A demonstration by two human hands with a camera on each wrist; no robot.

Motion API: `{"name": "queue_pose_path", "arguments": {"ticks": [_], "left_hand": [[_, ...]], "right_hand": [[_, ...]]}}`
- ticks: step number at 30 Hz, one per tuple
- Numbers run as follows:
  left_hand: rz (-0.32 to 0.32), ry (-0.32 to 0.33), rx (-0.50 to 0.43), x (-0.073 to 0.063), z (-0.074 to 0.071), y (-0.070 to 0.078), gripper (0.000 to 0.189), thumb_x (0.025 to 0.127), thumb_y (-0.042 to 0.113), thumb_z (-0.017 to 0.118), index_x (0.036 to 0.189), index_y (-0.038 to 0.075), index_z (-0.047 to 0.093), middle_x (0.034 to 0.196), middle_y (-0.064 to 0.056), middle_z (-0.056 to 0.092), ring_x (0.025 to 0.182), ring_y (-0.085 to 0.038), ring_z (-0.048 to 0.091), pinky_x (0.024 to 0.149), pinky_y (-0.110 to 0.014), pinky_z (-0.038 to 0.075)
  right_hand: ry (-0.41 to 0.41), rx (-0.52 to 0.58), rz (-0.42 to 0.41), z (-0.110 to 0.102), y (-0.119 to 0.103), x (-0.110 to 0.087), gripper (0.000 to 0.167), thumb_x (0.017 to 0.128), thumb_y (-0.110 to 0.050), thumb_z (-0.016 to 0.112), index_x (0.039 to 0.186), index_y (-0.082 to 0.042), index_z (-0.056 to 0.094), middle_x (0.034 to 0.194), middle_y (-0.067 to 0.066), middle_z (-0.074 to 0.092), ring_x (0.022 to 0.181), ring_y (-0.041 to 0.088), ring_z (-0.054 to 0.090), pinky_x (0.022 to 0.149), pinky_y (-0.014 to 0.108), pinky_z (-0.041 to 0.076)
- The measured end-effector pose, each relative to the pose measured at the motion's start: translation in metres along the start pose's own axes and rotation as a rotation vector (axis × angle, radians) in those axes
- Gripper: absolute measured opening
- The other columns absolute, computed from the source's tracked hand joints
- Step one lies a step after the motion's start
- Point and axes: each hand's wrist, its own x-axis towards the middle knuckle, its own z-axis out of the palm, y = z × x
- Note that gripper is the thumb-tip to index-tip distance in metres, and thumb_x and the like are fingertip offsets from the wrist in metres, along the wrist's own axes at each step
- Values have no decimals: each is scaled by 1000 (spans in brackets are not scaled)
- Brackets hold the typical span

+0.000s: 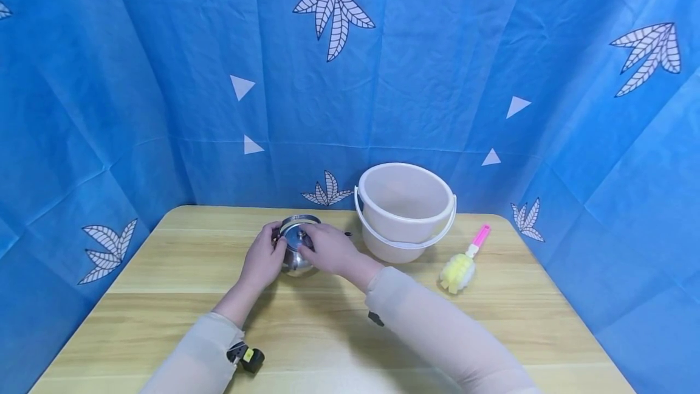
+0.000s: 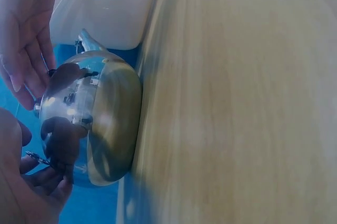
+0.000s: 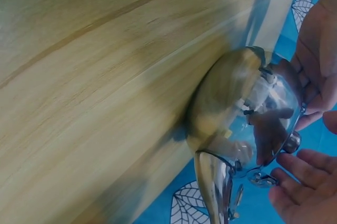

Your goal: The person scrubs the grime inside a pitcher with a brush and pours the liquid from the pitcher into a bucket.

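Note:
A shiny, round-bellied metal teapot (image 1: 299, 264) stands on the table, its lid (image 1: 294, 237) and knob facing up between the hands. My left hand (image 1: 265, 255) holds the teapot's left side, with fingertips against the metal near a wire handle fitting (image 2: 38, 158). Over the lid from the right reaches my right hand (image 1: 333, 248). Its fingers (image 3: 303, 169) are extended near the lid knob (image 3: 293, 142), thumb apart from them. The spout (image 3: 213, 187) shows below in the right wrist view. Reflections of both hands show on the polished body.
A white bucket (image 1: 391, 233) with its handle lowered stands just right of the teapot. Farther right lies a yellow-and-white sponge brush (image 1: 458, 272) with a pink handle. Patterned blue cloth (image 1: 426, 78) hangs behind and beside the wooden table (image 1: 180, 266).

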Motion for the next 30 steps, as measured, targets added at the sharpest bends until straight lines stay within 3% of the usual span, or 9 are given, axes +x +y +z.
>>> {"name": "queue_pose_path", "arguments": {"ticks": [19,30], "left_hand": [[5,13,8,-3,-1,2,48,101,20,49,143,-3,42,138,-28,54,126,-42,54,106,-54,43],[-4,8,3,-3,0,1,49,102,20,48,145,-3,41,139,-27,53,125,-42,55,106,-54,43]], "right_hand": [[57,-53,90,5,-10,14,38,99,-30,62,131,-9,65,126,8,67,118,24,61,105,37,48],[83,-103,19,6,-10,21,30,96,-21,65,125,-13,69,119,4,70,109,22,66,99,33,51]]}}
